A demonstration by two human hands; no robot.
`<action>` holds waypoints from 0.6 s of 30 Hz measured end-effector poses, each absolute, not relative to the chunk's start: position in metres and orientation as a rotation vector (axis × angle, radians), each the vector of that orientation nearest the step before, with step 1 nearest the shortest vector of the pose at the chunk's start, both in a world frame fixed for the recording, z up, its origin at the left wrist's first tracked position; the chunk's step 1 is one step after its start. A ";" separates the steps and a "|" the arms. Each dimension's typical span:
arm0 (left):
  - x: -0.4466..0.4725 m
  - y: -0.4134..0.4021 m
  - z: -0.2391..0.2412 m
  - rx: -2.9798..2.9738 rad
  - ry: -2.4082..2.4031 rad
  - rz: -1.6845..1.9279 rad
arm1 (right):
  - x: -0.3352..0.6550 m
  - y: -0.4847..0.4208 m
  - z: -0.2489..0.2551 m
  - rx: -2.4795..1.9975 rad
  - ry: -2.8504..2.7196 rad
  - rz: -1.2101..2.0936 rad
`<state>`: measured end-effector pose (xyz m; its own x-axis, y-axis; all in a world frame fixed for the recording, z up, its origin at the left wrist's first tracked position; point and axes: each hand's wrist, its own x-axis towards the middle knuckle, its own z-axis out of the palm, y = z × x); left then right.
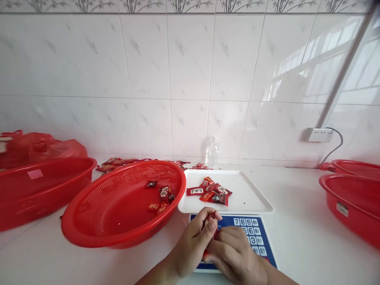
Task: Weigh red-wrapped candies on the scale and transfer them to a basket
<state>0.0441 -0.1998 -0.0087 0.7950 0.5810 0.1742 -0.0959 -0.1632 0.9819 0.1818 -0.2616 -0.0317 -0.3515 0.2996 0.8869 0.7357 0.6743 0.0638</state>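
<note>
My left hand (197, 239) and my right hand (233, 251) are close together above the blue keypad of a digital scale (268, 249). Both are closed, with bits of red wrapper showing between their fingers. It looks like a small red packet, mostly hidden by the fingers. Just beyond them is the scale's white tray (252, 198), where several small red snack packets (218, 194) lie in a loose heap. To the left, a red plastic basket (109, 213) with perforated sides is tilted and holds several more packets (163, 194) at its right side.
Another red basin (59, 186) stands at the far left, in front of red plastic bags (44, 148). Red packets (118, 162) lie along the wall beside a clear bottle (213, 152). Red basins (350, 198) stand at right, below a wall-side power socket (320, 135) with a cable.
</note>
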 end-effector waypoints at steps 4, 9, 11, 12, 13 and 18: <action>0.047 -0.194 -0.013 1.574 0.411 0.628 | 0.183 -0.255 -0.044 -0.825 -1.926 -0.546; 0.046 -0.187 -0.012 1.672 0.420 0.951 | 0.180 -0.253 -0.053 -0.931 -1.956 -0.569; 0.044 -0.183 -0.010 1.637 0.420 1.048 | 0.185 -0.252 -0.046 -1.019 -1.920 -0.537; 0.044 -0.181 -0.010 1.612 0.420 1.081 | 0.189 -0.251 -0.041 -1.102 -1.877 -0.501; 0.044 -0.179 -0.011 1.591 0.421 1.106 | 0.195 -0.249 -0.034 -1.206 -1.826 -0.455; 0.045 -0.169 -0.015 1.548 0.433 1.146 | 0.230 -0.230 -0.004 -1.651 -1.714 -0.251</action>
<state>0.0447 -0.1694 -0.0146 0.4637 0.7735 0.4321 -0.2947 -0.3253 0.8985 0.2298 -0.2300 -0.0042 0.0922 0.7846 0.6131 0.9275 0.1564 -0.3395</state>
